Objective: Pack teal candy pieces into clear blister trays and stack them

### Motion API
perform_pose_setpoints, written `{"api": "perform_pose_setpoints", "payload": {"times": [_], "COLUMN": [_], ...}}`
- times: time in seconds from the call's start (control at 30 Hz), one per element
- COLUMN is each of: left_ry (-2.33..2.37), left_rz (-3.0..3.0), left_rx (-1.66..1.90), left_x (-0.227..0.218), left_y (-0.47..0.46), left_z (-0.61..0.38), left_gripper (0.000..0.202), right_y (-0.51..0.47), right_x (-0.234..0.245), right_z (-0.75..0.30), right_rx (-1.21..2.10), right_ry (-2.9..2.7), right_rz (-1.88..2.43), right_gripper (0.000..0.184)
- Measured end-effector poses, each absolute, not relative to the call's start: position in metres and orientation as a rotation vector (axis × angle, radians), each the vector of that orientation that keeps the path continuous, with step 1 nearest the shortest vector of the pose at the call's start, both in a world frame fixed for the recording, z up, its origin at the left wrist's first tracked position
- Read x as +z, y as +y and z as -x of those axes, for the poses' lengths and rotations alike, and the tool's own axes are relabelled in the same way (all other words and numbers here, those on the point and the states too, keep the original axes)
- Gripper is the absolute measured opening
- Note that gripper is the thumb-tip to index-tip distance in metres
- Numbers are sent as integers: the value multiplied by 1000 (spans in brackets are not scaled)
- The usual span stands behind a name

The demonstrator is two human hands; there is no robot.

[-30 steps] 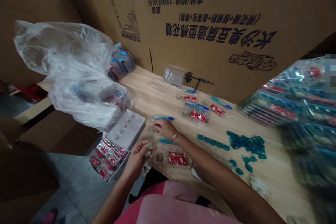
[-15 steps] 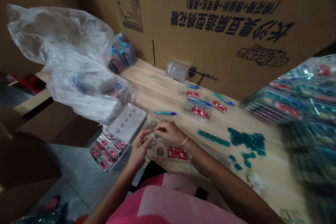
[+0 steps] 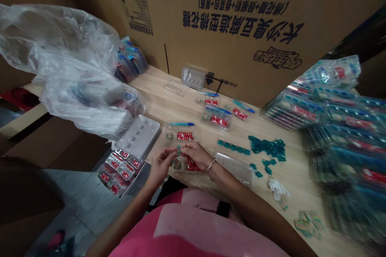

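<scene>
My left hand [image 3: 161, 164] and my right hand [image 3: 197, 155] meet over the table's front edge, fingertips pinched on a small green-and-tan packet [image 3: 178, 151]. Fingers cover most of that packet. Directly beneath lies a clear plastic tray [image 3: 184, 172] holding a red patterned packet [image 3: 193, 164] and another small packet [image 3: 176, 164]. Just beyond my hands, a second clear tray [image 3: 166, 142] contains a red packet [image 3: 185, 136], a small packet [image 3: 169, 135] and a blue stick [image 3: 181, 124]. An unfilled clear tray [image 3: 237, 168] lies beside my right forearm.
Teal pieces [image 3: 268, 147] lie loose and in a row on the right. Stacked filled trays [image 3: 340, 116] line the right edge. A large carton [image 3: 229, 48] stands behind. Plastic wrapping [image 3: 84, 68], a white tray [image 3: 138, 136] and a box of packs [image 3: 120, 172] are at left.
The view has shifted so the scene sits further left, showing more of the right side. My fingertips have come closer together on the small packet.
</scene>
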State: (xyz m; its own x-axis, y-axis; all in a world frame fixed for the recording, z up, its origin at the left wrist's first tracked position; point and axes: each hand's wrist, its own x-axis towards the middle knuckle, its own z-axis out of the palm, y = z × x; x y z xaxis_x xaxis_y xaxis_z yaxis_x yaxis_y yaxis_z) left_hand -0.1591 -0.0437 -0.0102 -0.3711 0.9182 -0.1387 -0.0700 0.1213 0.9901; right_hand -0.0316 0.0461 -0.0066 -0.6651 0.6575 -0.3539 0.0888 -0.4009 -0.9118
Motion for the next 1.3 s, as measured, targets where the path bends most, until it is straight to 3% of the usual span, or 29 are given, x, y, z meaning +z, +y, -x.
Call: {"api": "perform_pose_setpoints", "payload": {"times": [0.17, 0.27, 0.47, 0.7, 0.8, 0.97, 1.13, 1.3], "left_ry": [1693, 1714, 929, 1315, 1389, 1453, 1334, 1010], "left_rz": [-1504, -1124, -364, -380, -473, -623, -795, -866], "left_rx": [1393, 1493, 1314, 1218, 1147, 1168, 1082, 850], "left_x": [-15, -10, 8, -9, -20, -10, 12, 11], "left_y": [-61, -67, -75, -64, -61, -58, -35, 3], "left_z": [158, 155, 178, 181, 169, 163, 137, 33], "left_gripper": [12, 8, 29, 29, 30, 32, 26, 14], "right_y": [27, 20, 22, 4, 1, 7, 14, 2], "right_x": [-5, -7, -15, -7, -2, 5, 13, 5], "right_z": [40, 40, 27, 30, 33, 28, -6, -113], "right_rx": [2076, 1982, 1712, 978, 823, 983, 1415, 1222], "right_ry": [-1354, -1481, -1790, -2526, -2649, -2587, -2009, -1604], "right_rz": [1138, 1176, 1325, 1430, 1366, 1226, 1073, 1321], "right_gripper": [15, 11, 16, 15, 16, 16, 20, 19]}}
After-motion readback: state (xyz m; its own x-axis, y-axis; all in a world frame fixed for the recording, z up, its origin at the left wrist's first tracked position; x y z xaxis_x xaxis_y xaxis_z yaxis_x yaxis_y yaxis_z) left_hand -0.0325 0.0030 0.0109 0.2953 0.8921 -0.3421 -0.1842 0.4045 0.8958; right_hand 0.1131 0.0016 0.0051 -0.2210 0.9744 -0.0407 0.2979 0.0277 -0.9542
